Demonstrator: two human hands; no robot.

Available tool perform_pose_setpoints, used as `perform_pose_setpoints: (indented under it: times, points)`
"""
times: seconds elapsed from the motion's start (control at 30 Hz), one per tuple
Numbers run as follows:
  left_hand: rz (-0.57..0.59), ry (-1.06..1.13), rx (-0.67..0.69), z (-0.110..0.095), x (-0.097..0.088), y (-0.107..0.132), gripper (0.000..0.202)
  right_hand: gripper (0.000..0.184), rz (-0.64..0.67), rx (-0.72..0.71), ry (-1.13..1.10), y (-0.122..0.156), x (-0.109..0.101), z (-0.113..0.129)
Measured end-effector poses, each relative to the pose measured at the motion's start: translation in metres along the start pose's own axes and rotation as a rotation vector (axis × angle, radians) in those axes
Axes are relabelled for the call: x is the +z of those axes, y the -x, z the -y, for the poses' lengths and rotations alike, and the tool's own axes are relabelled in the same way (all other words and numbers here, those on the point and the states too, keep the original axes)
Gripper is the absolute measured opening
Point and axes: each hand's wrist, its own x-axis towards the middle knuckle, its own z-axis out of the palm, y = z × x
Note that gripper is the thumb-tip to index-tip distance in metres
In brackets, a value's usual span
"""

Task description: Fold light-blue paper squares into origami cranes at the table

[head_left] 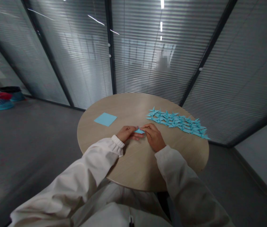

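Between my two hands, above the middle of the round table, is a small folded piece of blue origami paper (139,130). My left hand (128,133) grips it from the left, thumb on top and fingers underneath. From the right, my right hand (153,135) pinches its other end with the fingertips. Parts of the folded paper are hidden by the fingers. A flat stack or sheet of blue square paper (105,119) lies to the left. On the right, several folded blue paper cranes (176,120) stand in close rows.
The round wooden table (133,167) reaches to my lap. Behind it is a glass wall with blinds (145,72) and dark frames. On the floor at far left stand a blue bin with a red liner (0,101) and a bin with a black liner (12,91).
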Motion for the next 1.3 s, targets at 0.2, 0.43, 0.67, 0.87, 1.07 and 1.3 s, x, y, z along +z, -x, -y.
perform_pose_setpoints:
  times: [0.2,0.43,0.67,0.87,1.07,1.3]
  points:
    - [0.022,-0.078,0.042,0.0012,-0.0041,-0.0017,0.046,0.036,-0.003,-0.012,-0.056,-0.0012,-0.0014,0.0023]
    - [0.034,-0.204,0.125,-0.0005,-0.0008,0.0024,0.048,0.029,-0.150,0.399,-0.295,-0.0036,0.0003,0.0021]
    - [0.020,-0.129,0.105,0.0030,0.0021,0.0016,0.048,0.024,-0.014,0.481,-0.328,-0.0039,0.0005,-0.0011]
    - [-0.008,-0.100,0.088,0.0072,-0.0011,-0.0013,0.046,0.025,0.006,0.538,-0.440,-0.0030,0.0027,-0.0039]
    - [-0.011,-0.106,0.078,0.0061,0.0008,0.0004,0.043,0.023,-0.005,0.589,-0.489,-0.0045,0.0017,-0.0005]
    - [-0.033,-0.084,0.059,0.0052,0.0029,0.0007,0.043,0.025,0.010,0.599,-0.428,-0.0066,0.0002,0.0033]
